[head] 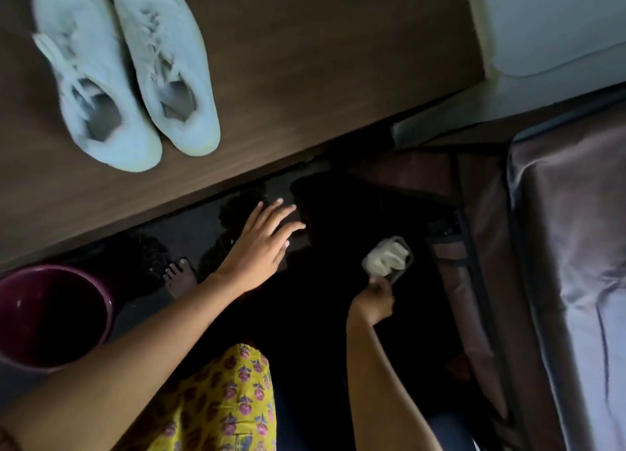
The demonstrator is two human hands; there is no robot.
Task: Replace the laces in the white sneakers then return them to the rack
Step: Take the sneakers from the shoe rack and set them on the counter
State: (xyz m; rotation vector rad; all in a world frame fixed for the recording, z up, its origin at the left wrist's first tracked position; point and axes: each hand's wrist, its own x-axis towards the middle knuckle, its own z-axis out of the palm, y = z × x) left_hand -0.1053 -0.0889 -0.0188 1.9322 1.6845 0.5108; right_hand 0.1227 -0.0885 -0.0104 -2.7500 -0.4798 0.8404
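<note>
The white sneakers (125, 67) are blurred with toes cut by the top edge, and the clear packet (389, 259) holds something pale, too blurred to identify.

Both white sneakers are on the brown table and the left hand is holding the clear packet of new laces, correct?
Not quite. In the head view the right hand holds the packet of laces; the left hand is open and empty. Both sneakers do sit on the brown table.
</note>
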